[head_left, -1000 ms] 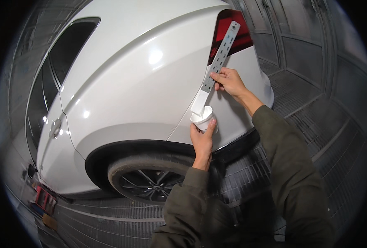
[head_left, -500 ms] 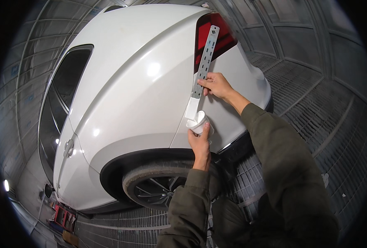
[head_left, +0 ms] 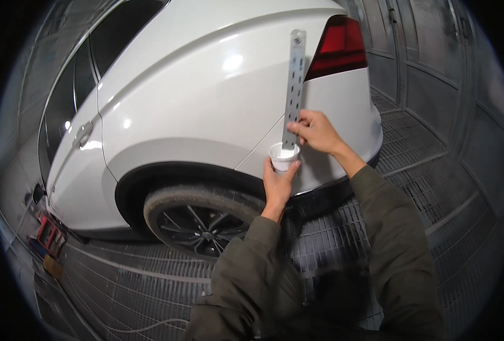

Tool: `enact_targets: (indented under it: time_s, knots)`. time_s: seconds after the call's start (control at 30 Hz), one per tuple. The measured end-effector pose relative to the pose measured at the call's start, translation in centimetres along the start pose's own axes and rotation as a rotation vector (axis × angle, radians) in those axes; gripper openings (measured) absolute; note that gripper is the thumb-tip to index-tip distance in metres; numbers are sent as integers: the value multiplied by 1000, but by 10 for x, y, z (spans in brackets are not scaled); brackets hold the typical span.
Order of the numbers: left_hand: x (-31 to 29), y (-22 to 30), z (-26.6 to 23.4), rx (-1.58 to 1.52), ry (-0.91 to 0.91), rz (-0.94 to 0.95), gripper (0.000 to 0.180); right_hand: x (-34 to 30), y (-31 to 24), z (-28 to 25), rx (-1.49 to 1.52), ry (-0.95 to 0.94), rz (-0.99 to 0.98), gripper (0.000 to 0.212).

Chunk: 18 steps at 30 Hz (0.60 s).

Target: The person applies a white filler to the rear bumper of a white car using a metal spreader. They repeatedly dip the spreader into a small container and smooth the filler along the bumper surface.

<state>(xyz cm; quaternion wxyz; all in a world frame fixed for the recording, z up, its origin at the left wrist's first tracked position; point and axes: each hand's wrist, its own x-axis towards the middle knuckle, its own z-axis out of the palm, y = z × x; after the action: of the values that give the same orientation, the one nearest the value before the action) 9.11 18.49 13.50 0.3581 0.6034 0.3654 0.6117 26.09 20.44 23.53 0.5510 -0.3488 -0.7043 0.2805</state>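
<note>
My left hand (head_left: 278, 184) grips a small white cup (head_left: 284, 161) from below, fingers and thumb around its sides. White paint-like material shows inside it. My right hand (head_left: 318, 134) pinches a long grey metal paint mixing stick (head_left: 294, 79), marked with rows of small dark slots. The stick stands nearly upright, and its lower end is down in the cup's mouth, so the tip is hidden. Both hands are in front of the rear side of a white car (head_left: 195, 108), left of and below its red tail light (head_left: 340, 48).
Below the hands, the car's rear wheel (head_left: 206, 224) sits under a black arch trim. A slatted metal grating floor (head_left: 124, 284) runs around the car. Grey panelled walls (head_left: 434, 85) stand at the right. A red rack (head_left: 48, 236) and a brown box (head_left: 52, 266) are at the lower left.
The stick's white-coated lower end has gone from above the cup down into it. The stick stands more upright. My view has shifted, with the car now lower and the tail light further right.
</note>
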Motion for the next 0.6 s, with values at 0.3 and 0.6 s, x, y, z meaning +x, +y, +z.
enact_targets:
  time_s: [0.3,0.6]
  knots:
    - [-4,-4,1,117,128,28,71,2,0,12,-79,69,15,22]
    - [-3,-17,2,169,167,84,67,5,9,13,-84,164,8,23]
